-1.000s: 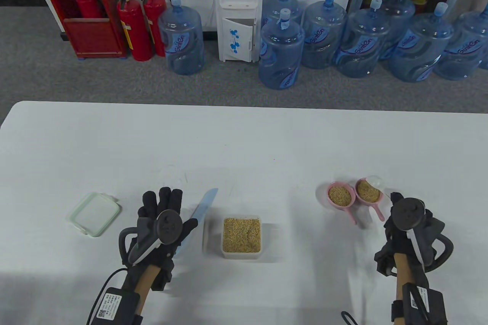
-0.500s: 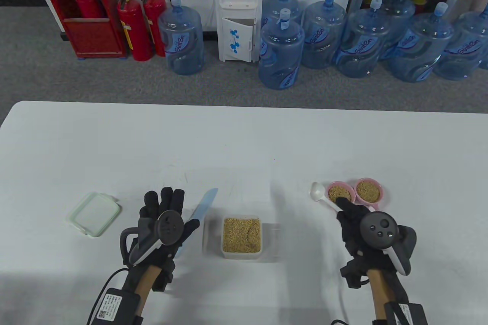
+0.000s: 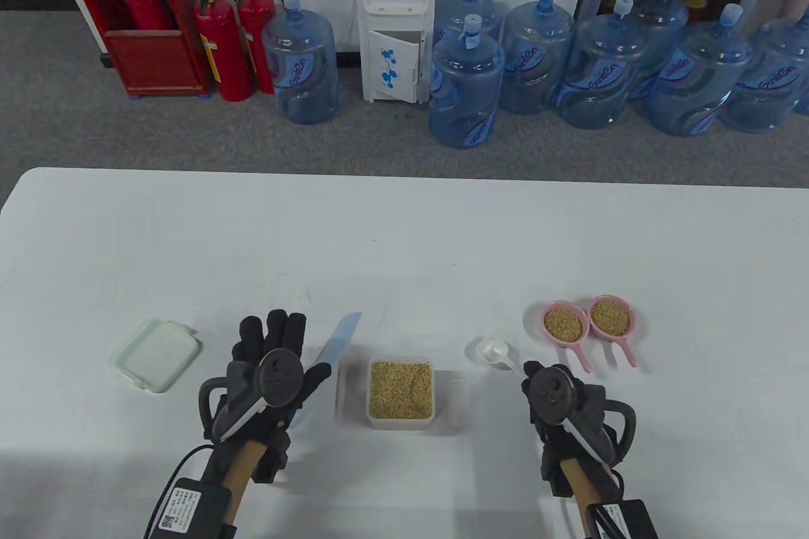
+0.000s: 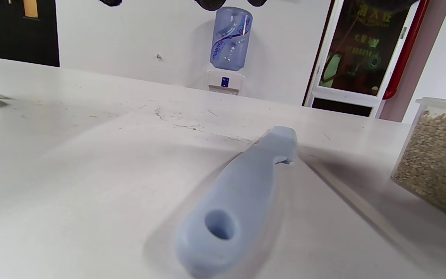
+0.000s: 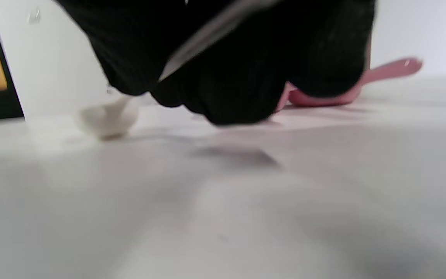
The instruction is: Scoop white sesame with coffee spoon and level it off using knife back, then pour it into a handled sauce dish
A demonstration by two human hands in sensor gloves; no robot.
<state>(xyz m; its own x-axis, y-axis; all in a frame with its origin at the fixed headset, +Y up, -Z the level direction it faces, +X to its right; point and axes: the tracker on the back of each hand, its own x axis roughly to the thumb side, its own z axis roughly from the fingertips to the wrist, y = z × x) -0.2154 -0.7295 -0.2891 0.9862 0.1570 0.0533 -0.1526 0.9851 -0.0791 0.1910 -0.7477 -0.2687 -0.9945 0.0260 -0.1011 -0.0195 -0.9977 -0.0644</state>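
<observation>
open table beyond sesame box [image 3: 401, 399], two pink dishes [image 3: 588, 321] crowd right, knife [image 3: 328, 361] flanks left

Overall light: bright and even over the white table [image 3: 404, 229]; the source itself was out of frame.
Shadows: soft grey ones lay beside the sesame box [image 3: 401, 399] and under the left hand [image 3: 273, 375] and the right hand [image 3: 559, 403].
Table view: sharp in the middle, with straight lines bowing near the edges.
Left wrist view: the knife [image 4: 238, 197] handle was soft up close, the background clearer.
Right wrist view: heavily blurred; dark fingers [image 5: 238, 77] and the spoon [image 5: 107, 116] were smeared.
</observation>
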